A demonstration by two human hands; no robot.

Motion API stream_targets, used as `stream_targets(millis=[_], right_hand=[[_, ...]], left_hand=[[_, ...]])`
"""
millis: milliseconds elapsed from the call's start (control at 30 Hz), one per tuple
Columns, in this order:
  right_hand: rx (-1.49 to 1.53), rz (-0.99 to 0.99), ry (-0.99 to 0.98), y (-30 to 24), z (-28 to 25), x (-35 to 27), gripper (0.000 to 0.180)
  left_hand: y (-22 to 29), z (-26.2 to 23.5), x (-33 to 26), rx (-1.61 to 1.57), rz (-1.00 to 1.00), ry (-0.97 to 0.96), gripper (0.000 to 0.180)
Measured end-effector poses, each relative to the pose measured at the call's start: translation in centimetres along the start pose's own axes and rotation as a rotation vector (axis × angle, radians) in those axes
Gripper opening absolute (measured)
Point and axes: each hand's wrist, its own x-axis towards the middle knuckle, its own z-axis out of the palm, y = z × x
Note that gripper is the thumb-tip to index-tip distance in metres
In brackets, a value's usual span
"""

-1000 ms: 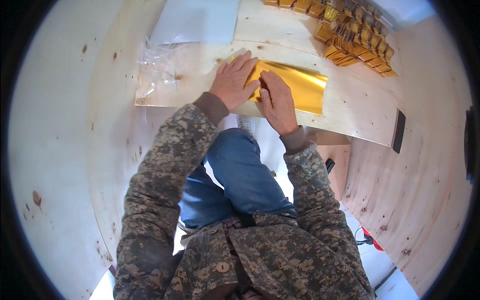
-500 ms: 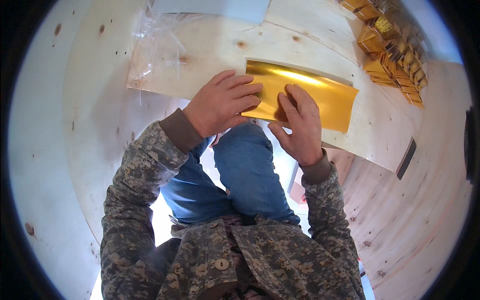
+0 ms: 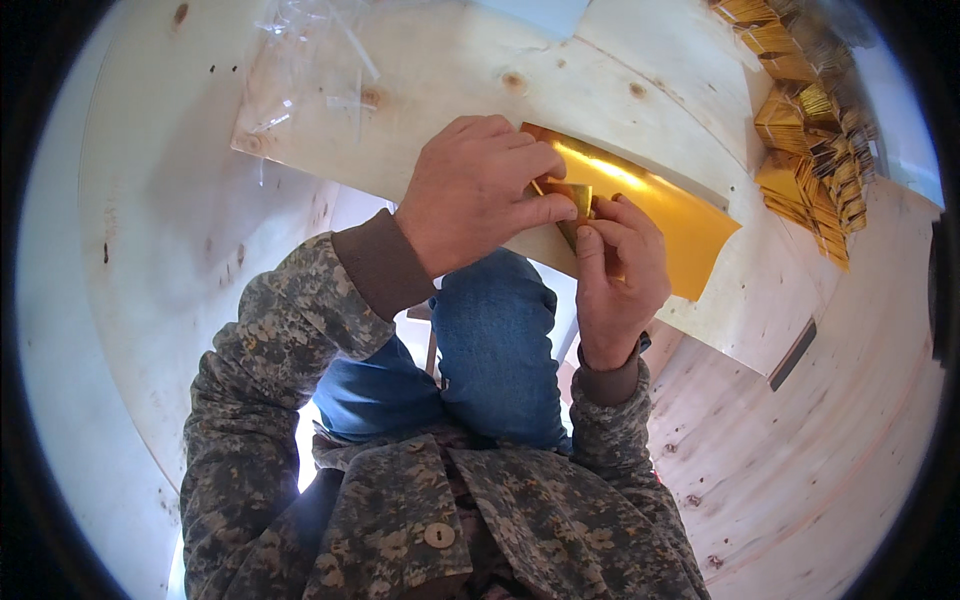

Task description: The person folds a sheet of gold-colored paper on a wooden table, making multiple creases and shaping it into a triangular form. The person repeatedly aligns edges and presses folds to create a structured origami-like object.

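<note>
Your left hand (image 3: 485, 195) and right hand (image 3: 625, 280) both pinch the raised near-left part of the gold sheet (image 3: 685, 235), the rest lying on the counter (image 3: 440, 90); gold bundles (image 3: 800, 195) sit far right.

A pale plywood tabletop (image 3: 440, 75), marked with brown knots, carries everything; a thin seam slants across its farther part. Near its front edge lies a glossy gold foil sheet (image 3: 690, 240), set at a slant, with its near-left part raised off the wood. Loose clear plastic strips (image 3: 315, 55) lie scattered at the left end. At the far side rests a pale bluish sheet (image 3: 540, 12), cut off by the view. Bundles of folded gold paper (image 3: 800, 185) crowd together at the far right. A black strip (image 3: 793, 355) lines the right end, by the front corner.
</note>
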Motion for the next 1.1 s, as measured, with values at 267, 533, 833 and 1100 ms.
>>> stream_targets(millis=[267, 533, 833, 1100], right_hand=[[0.015, 0.147, 0.064, -0.1, 0.3, 0.7, 0.006], [-0.044, 0.156, 0.078, 0.6, 0.0, 1.7, 0.006], [-0.123, 0.131, 0.056, 0.7, 0.0, 2.1, 0.008], [0.026, 0.228, 0.032, 0.8, -0.5, 1.4, 0.022]], left_hand=[[1.5, -1.0, -0.5, 0.161, 0.12, 0.153, 0.03], [3.3, -0.2, -2.8, 0.232, 0.033, -0.102, 0.057], [2.7, 0.5, -2.8, 0.273, -0.047, -0.272, 0.072], [2.6, 0.6, -2.2, 0.314, -0.047, -0.327, 0.072]])
